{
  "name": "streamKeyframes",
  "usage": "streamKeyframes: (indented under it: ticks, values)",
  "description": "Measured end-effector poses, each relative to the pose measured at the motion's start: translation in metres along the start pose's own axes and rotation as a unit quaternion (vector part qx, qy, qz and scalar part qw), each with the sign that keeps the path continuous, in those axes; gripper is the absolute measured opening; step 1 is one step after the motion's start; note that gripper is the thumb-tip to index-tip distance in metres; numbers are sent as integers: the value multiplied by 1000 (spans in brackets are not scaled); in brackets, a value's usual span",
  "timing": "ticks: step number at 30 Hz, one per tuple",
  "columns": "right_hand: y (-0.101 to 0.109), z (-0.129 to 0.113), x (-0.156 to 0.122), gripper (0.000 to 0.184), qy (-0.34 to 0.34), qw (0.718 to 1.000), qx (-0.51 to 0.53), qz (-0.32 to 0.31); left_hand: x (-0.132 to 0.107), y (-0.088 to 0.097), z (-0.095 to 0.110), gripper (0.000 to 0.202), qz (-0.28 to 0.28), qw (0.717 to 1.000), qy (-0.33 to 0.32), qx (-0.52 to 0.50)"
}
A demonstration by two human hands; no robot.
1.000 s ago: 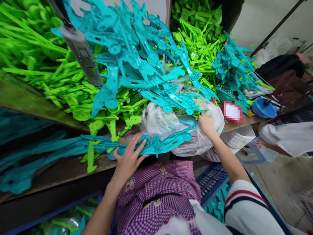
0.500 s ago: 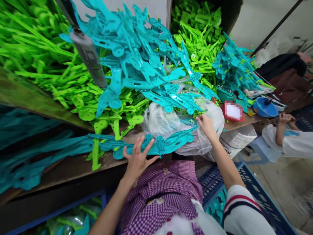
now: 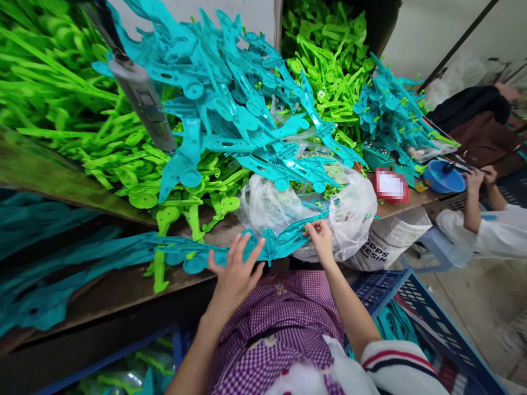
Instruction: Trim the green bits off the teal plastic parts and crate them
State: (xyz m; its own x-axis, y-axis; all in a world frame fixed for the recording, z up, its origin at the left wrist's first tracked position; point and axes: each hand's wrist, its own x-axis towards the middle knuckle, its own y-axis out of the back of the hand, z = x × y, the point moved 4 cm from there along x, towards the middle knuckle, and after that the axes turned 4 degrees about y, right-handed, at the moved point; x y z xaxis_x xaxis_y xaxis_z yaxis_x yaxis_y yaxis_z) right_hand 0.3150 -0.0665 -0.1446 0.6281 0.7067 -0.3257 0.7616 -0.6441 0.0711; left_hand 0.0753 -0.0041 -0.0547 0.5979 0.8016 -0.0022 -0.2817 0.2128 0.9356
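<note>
A: State of the hands?
B: Left hand [image 3: 234, 274]: fingers spread at mid-length of the long, narrow turquoise plastic part [image 3: 284, 249]. Right hand [image 3: 320, 238]: fingertips together at its right section; grip indeterminable.
A: Orientation?
B: The part lies just beyond both hands, long axis left-to-right, right end angled toward the translucent plastic bag [image 3: 356, 219].

The long plastic part [image 3: 286, 246] is turquoise, and so are the piled parts [image 3: 230, 104] above it. The heaped, slender parts [image 3: 99, 118] glow lime green. The apron [image 3: 284, 304] is purple-and-white gingham; the sleeve [image 3: 393, 354] is white, striped red and navy. The resin sack [image 3: 397, 236] is white with black lettering, the bowl [image 3: 442, 181] blue. The blurred cloth [image 3: 480, 142] seems brown.
</note>
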Motion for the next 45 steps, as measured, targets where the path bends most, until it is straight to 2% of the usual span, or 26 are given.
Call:
streamKeyframes:
  ticks: [2, 5, 8, 11, 13, 15, 17, 19, 21, 24, 26, 31, 34, 37, 40, 45]
  values:
    - [-1, 0, 2, 37, 4, 1000, 2, 15, 5, -6, 30, 49, -2, 999, -30, -34]
    - [1, -3, 2, 36, -5, 999, 22, 24, 25, -36, 67, 49, -38, 994, -77, -71]
    - [14, -12, -2, 36, 9, 998, 45, 39, 46, -66, 76, 48, -54, 994, -69, -68]
    - [37, -20, -7, 37, 46, 996, 14, 72, 54, -78, 71, 44, -55, 994, -70, -65]
    - [50, -20, -8, 37, 41, 997, -18, 66, 54, -79, 68, 42, -52, 994, -70, -65]
    - [56, -14, -8, 38, 11, 999, -32, 33, 53, -77, 68, 40, -48, 995, -66, -64]
    - [55, -9, -6, 42, -16, 999, -32, -8, 53, -77, 69, 40, -43, 995, -62, -65]
    - [50, -8, -1, 47, -14, 999, -33, -34, 54, -77, 71, 39, -39, 995, -60, -67]
    - [48, -9, 6, 48, 1, 999, -46, -28, 54, -77, 72, 38, -36, 995, -59, -68]
    - [47, -10, 17, 39, 15, 997, -76, -2, 55, -77, 72, 36, -37, 996, -55, -66]
    - [46, -7, 22, 37, 19, 996, -88, -8, 56, -76, 73, 34, -38, 996, -55, -64]
    - [42, 5, 21, 44, 4, 997, -60, -40, 58, -73, 74, 31, -40, 996, -49, -55]
    - [43, 5, 20, 42, 40, 994, -99, -21, 59, -73, 74, 31, -43, 997, -46, -52]
    - [42, -1, 20, 39, 88, 982, -163, -17, 60, -75, 74, 31, -49, 997, -44, -48]
    - [38, -10, 25, 36, 133, 965, -221, -39, 60, -76, 73, 32, -57, 996, -43, -48]
    - [28, -25, 32, 30, 214, 900, -346, -156, 61, -76, 73, 32, -66, 995, -48, -53]
